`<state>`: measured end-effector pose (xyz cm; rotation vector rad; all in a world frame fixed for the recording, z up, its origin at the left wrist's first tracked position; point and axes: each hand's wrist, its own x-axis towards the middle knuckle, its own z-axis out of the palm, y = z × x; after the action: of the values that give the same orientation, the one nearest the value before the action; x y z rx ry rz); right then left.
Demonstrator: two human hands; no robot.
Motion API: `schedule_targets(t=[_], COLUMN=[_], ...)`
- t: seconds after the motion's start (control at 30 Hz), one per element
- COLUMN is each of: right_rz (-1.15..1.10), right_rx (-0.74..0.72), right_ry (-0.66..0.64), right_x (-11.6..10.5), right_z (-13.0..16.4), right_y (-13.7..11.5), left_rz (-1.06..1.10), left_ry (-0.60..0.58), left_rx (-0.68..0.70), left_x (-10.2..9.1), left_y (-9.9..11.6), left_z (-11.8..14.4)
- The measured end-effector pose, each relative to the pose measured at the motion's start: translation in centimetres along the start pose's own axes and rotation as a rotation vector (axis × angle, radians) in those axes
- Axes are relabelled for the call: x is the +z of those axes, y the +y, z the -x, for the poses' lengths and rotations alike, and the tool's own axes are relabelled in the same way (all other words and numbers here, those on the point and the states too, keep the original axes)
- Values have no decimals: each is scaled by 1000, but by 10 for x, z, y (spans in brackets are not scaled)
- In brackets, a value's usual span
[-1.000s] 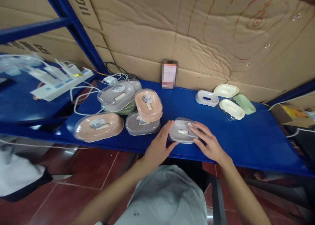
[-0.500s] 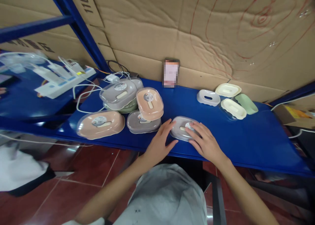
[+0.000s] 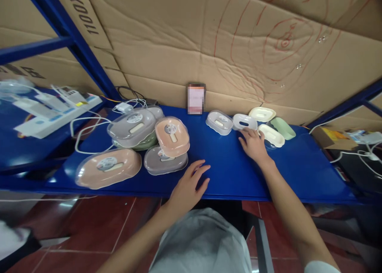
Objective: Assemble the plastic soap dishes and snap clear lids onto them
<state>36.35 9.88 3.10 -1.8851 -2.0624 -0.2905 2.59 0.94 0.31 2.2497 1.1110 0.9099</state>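
**Grey soap box now at the far row**

Moved from the near edge, the grey lidded soap box [image 3: 219,122] sits far back beside the white soap dish [image 3: 244,121]. Its neighbours are cream and green dishes on the blue shelf [image 3: 298,173]. Right hand [image 3: 253,144] lies open and empty, fingertips just short of the white dish. Left hand [image 3: 188,185] rests open on the shelf, holding nothing. Any nudge should likely be gentle, so the loose dishes stay aligned.
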Motion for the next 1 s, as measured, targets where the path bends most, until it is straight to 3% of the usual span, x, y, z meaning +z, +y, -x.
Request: schedule_targets(t=[0.2, 0.37, 0.47, 0.57, 1.0], right_rz=[-45, -44, -176, -261, -162], right_rx=[-172, -230, -205, -250, -376], right_ry=[-51, -8, 61, 47, -259], right_x=[-23, -30, -35, -37, -22], right_z=[77, 104, 104, 101, 55], right_y=[-21, -36, -44, -55, -100], left_rz=[-54, -148, -141, -116, -142], left_ry=[-10, -20, -42, -57, -24], left_rx=[27, 106, 136, 140, 142], left_x=[2, 3, 1, 0, 0], left_y=[2, 4, 6, 7, 8], left_z=[1, 0, 0, 0, -1])
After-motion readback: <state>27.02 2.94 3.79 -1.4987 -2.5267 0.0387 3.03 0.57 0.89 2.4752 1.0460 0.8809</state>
